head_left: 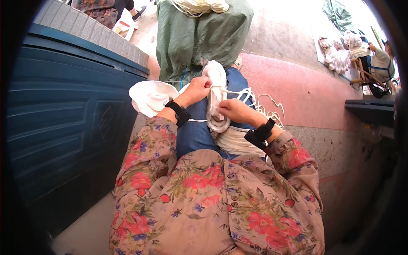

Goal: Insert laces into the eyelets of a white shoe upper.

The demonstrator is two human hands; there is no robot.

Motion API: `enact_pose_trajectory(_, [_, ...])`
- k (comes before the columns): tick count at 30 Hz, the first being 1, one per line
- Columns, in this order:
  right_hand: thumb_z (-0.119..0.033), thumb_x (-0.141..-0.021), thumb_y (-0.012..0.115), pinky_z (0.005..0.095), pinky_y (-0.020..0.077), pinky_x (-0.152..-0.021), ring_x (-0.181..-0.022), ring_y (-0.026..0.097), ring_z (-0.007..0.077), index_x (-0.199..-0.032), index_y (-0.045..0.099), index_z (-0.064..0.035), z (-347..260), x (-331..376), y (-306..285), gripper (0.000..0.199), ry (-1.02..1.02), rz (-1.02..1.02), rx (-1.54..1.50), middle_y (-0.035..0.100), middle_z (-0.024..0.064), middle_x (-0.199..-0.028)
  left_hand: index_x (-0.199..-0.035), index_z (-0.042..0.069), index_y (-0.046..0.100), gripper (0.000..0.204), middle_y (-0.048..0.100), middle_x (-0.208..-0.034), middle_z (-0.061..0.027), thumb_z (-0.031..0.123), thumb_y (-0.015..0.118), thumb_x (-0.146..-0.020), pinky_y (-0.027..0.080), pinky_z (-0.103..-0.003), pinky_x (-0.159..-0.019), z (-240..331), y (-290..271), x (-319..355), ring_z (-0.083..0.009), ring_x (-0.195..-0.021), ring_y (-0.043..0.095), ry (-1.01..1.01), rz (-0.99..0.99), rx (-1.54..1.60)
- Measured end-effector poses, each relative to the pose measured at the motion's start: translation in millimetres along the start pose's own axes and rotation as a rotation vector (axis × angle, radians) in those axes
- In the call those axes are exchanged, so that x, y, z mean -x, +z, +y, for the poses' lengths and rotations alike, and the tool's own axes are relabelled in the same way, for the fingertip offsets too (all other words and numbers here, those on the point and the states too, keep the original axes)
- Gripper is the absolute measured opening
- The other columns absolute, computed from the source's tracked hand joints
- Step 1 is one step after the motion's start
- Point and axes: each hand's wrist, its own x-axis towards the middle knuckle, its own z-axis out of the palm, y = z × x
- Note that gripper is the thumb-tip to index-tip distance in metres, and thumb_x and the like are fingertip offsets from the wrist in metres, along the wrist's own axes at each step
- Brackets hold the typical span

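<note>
A long white bundle (215,72) lies lengthwise over my lap, rounded at its far end and ring-shaped at its near end. I cannot make out its exact kind. At its upper left side, my left hand (198,90) is closed, fingertips pinched at a thin white cord (231,91) that crosses the bundle. Lower down on the right, my right hand (238,111) is also closed in a pinch against the bundle; what its fingertips hold is too small to name. Beside my left wrist sits a white, shallow, bowl-shaped thing (149,96).
White cord hanks (242,141) rest by my right thigh. Ahead stands a green cloth-covered heap (199,38) with more pale cord (203,6) on top. A dark blue panelled door (55,114) flanks my left. Far right, a person (380,61) sits near white bundles (338,55).
</note>
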Motion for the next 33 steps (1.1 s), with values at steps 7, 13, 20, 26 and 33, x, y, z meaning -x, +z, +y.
enact_pose_trajectory(7, [-0.017,-0.078,0.053,0.0352,0.044,-0.058,-0.062,0.057,0.0305,-0.079,0.058,0.0024,-1,3,5,0.02,0.026,0.046,-0.151,0.057,0.019,-0.067,-0.074,-0.001,0.058,0.01,0.059,-0.068,-0.0115,0.004,0.055,-0.066,0.045,-0.028,-0.058,6,0,-4,-0.0183,-0.061,0.057,0.134,-0.043,-0.114])
enact_pose_trajectory(13, [-0.018,-0.079,0.052,0.0331,0.0429,-0.053,-0.056,0.056,0.0251,-0.076,0.056,0.0049,-1,-9,11,0.023,0.094,0.076,-0.331,0.056,0.0164,-0.061,-0.069,0.001,0.053,0.005,0.055,-0.068,-0.0133,0.004,0.055,-0.065,0.045,-0.032,-0.057,12,9,-6,-0.0261,-0.063,0.056,0.159,0.293,-0.297])
enact_pose_trajectory(20, [-0.018,-0.081,0.05,0.0304,0.0425,-0.051,-0.053,0.056,0.0194,-0.074,0.055,0.004,3,5,17,0.024,0.099,0.102,-0.295,0.056,0.0118,-0.058,-0.081,0.002,0.053,0.011,0.055,-0.081,-0.0135,0.001,0.052,-0.07,0.045,-0.033,-0.063,8,9,9,-0.0289,-0.074,0.055,0.329,0.226,-0.488])
enact_pose_trajectory(26, [-0.017,-0.081,0.05,0.029,0.0427,-0.051,-0.053,0.055,0.0163,-0.074,0.055,0.0035,10,4,21,0.023,0.133,0.11,-0.345,0.054,0.0097,-0.056,-0.085,0.0,0.06,0.014,0.06,-0.074,-0.0113,0.004,0.055,-0.072,0.045,-0.028,-0.064,8,-6,3,-0.0177,-0.068,0.057,-0.004,0.016,-0.056])
enact_pose_trajectory(33, [-0.018,-0.081,0.05,0.029,0.0429,-0.052,-0.053,0.054,0.0165,-0.075,0.056,0.0034,12,4,22,0.023,0.126,0.13,-0.376,0.055,0.0107,-0.058,-0.078,0.0,0.06,0.01,0.059,-0.065,-0.0078,0.006,0.058,-0.071,0.044,-0.027,-0.058,10,-4,1,-0.0142,-0.059,0.055,0.001,0.023,-0.025])
